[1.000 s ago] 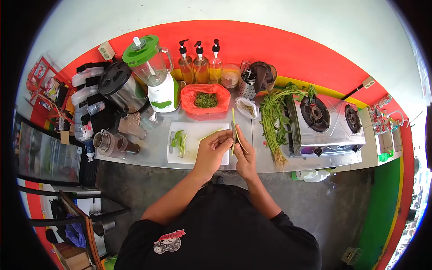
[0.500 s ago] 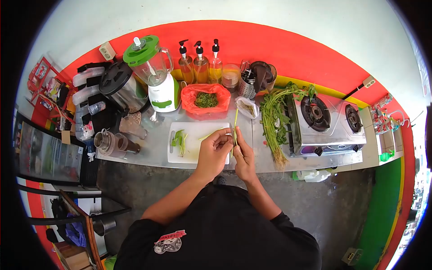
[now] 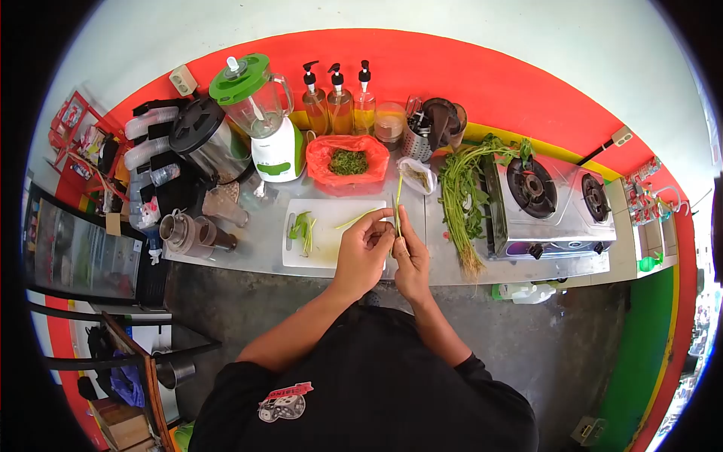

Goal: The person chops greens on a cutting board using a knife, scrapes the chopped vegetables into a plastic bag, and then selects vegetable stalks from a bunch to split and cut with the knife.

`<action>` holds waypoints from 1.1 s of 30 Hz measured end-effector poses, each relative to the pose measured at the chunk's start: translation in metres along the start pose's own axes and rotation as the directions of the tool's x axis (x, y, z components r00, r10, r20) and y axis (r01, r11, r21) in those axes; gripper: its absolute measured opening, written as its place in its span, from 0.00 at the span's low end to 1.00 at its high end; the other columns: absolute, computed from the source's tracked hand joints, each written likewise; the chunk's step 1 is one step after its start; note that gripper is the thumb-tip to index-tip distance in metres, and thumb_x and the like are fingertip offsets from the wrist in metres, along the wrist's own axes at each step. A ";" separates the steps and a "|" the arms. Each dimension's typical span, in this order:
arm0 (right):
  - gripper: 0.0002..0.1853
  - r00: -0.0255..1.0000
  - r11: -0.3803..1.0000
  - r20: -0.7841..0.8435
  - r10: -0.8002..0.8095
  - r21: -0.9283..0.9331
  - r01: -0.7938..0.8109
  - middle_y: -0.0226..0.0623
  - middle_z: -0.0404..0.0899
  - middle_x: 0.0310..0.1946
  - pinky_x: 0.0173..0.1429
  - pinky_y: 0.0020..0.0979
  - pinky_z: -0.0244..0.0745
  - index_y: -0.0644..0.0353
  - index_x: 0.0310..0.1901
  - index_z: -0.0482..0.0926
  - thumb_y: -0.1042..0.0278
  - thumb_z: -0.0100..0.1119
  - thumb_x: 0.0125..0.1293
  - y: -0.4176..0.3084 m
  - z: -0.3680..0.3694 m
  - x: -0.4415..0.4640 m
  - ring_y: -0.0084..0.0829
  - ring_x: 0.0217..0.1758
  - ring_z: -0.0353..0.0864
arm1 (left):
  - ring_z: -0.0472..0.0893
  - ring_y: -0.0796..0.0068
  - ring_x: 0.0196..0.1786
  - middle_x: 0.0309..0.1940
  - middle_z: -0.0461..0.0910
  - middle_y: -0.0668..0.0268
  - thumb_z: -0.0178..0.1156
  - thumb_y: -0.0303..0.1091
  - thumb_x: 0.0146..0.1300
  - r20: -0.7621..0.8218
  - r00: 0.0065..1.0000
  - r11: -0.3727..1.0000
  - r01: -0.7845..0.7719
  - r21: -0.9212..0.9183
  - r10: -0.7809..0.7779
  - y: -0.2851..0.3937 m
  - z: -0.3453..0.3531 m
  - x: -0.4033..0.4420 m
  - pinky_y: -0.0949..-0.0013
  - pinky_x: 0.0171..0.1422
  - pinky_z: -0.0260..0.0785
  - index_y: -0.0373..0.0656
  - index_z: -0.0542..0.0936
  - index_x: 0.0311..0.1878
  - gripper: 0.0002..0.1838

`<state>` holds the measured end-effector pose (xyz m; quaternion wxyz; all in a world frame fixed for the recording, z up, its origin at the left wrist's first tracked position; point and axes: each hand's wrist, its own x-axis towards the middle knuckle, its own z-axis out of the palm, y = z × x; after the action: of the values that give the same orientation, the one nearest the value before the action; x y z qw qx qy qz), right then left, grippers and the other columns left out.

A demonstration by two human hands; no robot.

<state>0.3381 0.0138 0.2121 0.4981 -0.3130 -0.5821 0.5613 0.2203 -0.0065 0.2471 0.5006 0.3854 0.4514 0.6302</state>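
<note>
Above the front edge of the counter my two hands meet at a slim green stalk [image 3: 400, 190], which points upright, away from me. My right hand [image 3: 412, 265] is closed round its lower part, thumb pressed against it. My left hand [image 3: 360, 255] is closed in a pinch right beside the stalk. A thin grey strip, perhaps a blade seen edge-on, shows between the hands; what the left fingers grip is mostly hidden. Behind the left hand lies a white cutting board [image 3: 320, 257], bearing cut green leaves and stems [image 3: 304, 228] and one pale stalk piece [image 3: 355, 219].
A red plastic bag [image 3: 325, 180] of chopped greens stands behind the board, with a blender [image 3: 274, 154] and pump bottles [image 3: 340, 108] near it. Rooted leafy greens [image 3: 461, 200] lie right, against a two-burner stove [image 3: 550, 196]. A small white bag [image 3: 411, 181] sits between.
Both hands stay together at the stalk, with only a slight shift of the fingers. The whole view has moved a little; nothing on the counter has visibly moved.
</note>
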 end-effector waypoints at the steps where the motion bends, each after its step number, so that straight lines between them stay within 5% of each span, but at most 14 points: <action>1: 0.30 1.000 1.000 0.001 0.002 0.004 -0.002 0.26 0.73 0.40 0.49 0.23 0.66 0.66 0.78 0.57 0.66 0.50 0.79 0.000 0.000 0.001 0.20 0.41 0.66 | 0.77 0.84 0.40 0.37 0.79 0.68 0.57 0.21 0.72 -0.005 1.000 1.000 0.002 -0.004 -0.002 0.000 0.000 0.000 0.76 0.46 0.72 0.30 0.75 0.61 0.16; 7: 0.30 0.998 0.997 -0.052 0.034 0.076 -0.030 0.24 0.68 0.37 0.48 0.23 0.66 0.66 0.78 0.59 0.64 0.50 0.80 0.019 -0.002 0.001 0.20 0.40 0.64 | 0.76 0.84 0.38 0.36 0.78 0.69 0.57 0.22 0.72 -0.017 1.000 1.000 0.018 0.011 -0.018 0.017 0.005 0.012 0.76 0.42 0.71 0.29 0.75 0.61 0.16; 9: 0.31 0.999 0.997 -0.037 0.040 0.073 -0.038 0.25 0.74 0.44 0.55 0.22 0.70 0.62 0.79 0.57 0.61 0.49 0.81 0.020 -0.004 0.000 0.17 0.44 0.71 | 0.75 0.85 0.37 0.36 0.78 0.69 0.58 0.22 0.72 0.001 1.000 1.000 0.018 0.005 -0.018 0.015 0.005 0.012 0.76 0.41 0.71 0.29 0.75 0.62 0.17; 13: 0.30 0.997 0.998 -0.073 0.031 0.063 -0.027 0.28 0.76 0.46 0.56 0.23 0.68 0.67 0.77 0.59 0.62 0.50 0.81 0.011 -0.001 0.000 0.19 0.46 0.69 | 0.74 0.86 0.38 0.37 0.78 0.71 0.57 0.22 0.72 0.027 1.000 1.000 0.012 0.006 -0.012 0.009 0.005 0.009 0.77 0.43 0.70 0.27 0.73 0.66 0.20; 18: 0.30 0.997 0.998 -0.053 0.053 0.042 -0.050 0.39 0.74 0.67 0.70 0.28 0.66 0.68 0.78 0.57 0.62 0.49 0.82 0.000 -0.005 0.004 0.24 0.65 0.72 | 0.75 0.86 0.41 0.39 0.78 0.71 0.57 0.21 0.72 0.086 0.995 0.998 -0.053 0.030 0.050 -0.009 0.001 0.005 0.78 0.47 0.70 0.26 0.70 0.70 0.24; 31: 0.28 0.999 0.999 -0.038 0.040 0.032 -0.038 0.35 0.76 0.63 0.67 0.28 0.68 0.66 0.78 0.58 0.68 0.47 0.81 0.009 0.002 0.007 0.23 0.60 0.75 | 0.72 0.88 0.39 0.37 0.76 0.74 0.56 0.21 0.72 0.182 0.983 0.999 0.006 0.036 -0.013 -0.003 -0.017 0.004 0.80 0.46 0.68 0.33 0.69 0.73 0.27; 33: 0.27 0.993 0.982 -0.041 0.113 0.159 -0.105 0.34 0.77 0.59 0.65 0.27 0.70 0.67 0.78 0.59 0.68 0.47 0.82 0.011 0.001 0.006 0.22 0.55 0.75 | 0.72 0.88 0.39 0.37 0.76 0.74 0.55 0.21 0.72 0.188 0.982 0.998 -0.017 0.058 0.006 -0.002 -0.012 0.000 0.79 0.46 0.68 0.33 0.69 0.74 0.27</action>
<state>0.3326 0.0209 0.2032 0.5040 -0.3182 -0.5056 0.6238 0.2094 -0.0088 0.2413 0.5257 0.4606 0.4183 0.5801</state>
